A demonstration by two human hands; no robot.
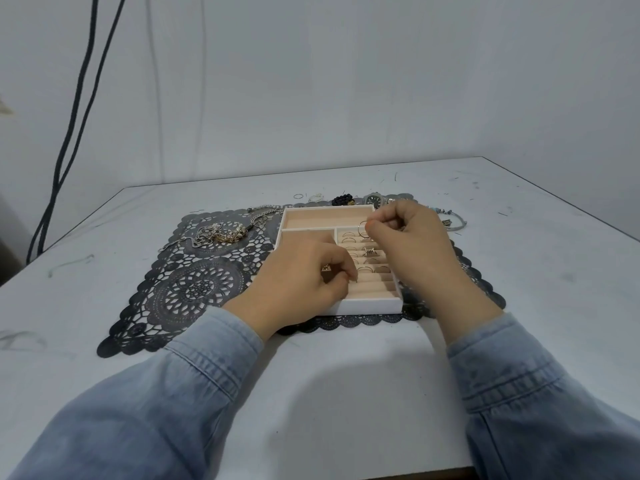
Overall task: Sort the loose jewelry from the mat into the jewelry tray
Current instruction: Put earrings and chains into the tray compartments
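Note:
A white jewelry tray [367,305] with peach lining lies on a black lace mat [194,285]. Its ring rows [372,261] hold several rings. My right hand [412,244] hovers over the tray's far right part and pinches a thin hoop ring [362,227] between thumb and finger. My left hand [304,282] rests over the tray's left side, fingers curled, pinching a small gold piece [325,268] at the lower ring rows. A tangle of silver and gold chains [221,233] lies on the mat to the left.
Behind the tray lie a wristwatch [375,199], a black bead bracelet [343,199], a small loose ring [298,196] and a clear piece [316,197]. A cord bracelet [453,220] lies at the right. Black cables [74,133] hang at the wall, left.

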